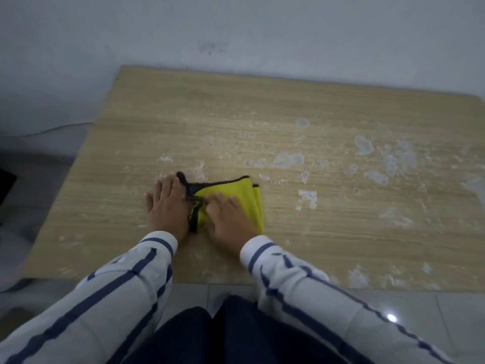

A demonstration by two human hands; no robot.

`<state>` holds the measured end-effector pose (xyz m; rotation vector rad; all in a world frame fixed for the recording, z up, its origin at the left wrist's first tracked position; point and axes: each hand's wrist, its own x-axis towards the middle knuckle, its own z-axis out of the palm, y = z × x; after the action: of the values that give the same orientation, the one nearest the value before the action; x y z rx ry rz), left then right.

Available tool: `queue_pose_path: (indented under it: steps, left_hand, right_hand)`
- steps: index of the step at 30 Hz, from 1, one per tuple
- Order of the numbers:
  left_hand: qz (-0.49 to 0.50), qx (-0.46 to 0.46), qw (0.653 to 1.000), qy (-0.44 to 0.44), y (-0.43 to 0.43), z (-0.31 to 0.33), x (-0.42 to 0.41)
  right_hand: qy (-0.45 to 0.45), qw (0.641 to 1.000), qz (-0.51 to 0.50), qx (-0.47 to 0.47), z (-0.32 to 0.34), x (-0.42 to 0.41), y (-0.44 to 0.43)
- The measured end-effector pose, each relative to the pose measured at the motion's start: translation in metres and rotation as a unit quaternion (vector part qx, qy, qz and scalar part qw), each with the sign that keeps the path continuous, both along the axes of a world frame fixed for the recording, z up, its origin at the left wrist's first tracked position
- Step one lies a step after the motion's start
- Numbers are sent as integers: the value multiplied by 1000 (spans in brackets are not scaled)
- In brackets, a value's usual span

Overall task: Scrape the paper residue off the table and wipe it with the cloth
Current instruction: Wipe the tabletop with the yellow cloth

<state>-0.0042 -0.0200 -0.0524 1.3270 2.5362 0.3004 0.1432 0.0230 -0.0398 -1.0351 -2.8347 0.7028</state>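
Note:
A folded yellow cloth point(246, 195) with a black border lies on the light wooden table point(236, 114), near its front middle. My left hand point(168, 206) lies flat on the tabletop with its fingers over the cloth's dark left edge. My right hand point(228, 219) presses down on the cloth's lower half, fingers pinching at the folds. White paper residue point(288, 160) is stuck in patches across the middle and right of the table, with one squarish patch point(307, 198) just right of the cloth. No scraper is in view.
The table's back edge meets a pale wall point(236, 30). Grey tiled floor point(459, 311) runs along the front edge, where my dark trousers point(210, 334) show. A thin cable point(57, 127) and a dark object point(6, 187) sit left of the table.

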Motion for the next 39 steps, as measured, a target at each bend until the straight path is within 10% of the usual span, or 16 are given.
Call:
queue_pose_path:
  steps: [3, 10, 17, 25, 31, 37, 39]
  left_hand:
    - [-5, 6, 1000, -2, -1, -3, -3]
    - [-6, 25, 1000, -1, -1, -3, -1]
    - [-27, 18, 999, 9, -2, -3, -6]
    - [-75, 31, 997, 2, 12, 2, 21]
    - [-180, 17, 984, 1, 36, 4, 73]
    - [-219, -5, 976, 13, 60, 3, 103]
    - [-228, -6, 974, 13, 71, 4, 118]
  right_hand:
    - [1, 1000, 3, 31, -6, 13, -5]
    - [21, 932, -360, 36, 9, 61, 43]
    - [-27, 1000, -5, -11, 5, 8, -18]
    - [-21, 872, -488, 20, 10, 130, 44]
    - [-24, 980, -198, -1, 3, 93, 22]
    - [-45, 830, -556, 5, 6, 224, 84]
    - [-20, 832, -555, 13, 11, 211, 91]
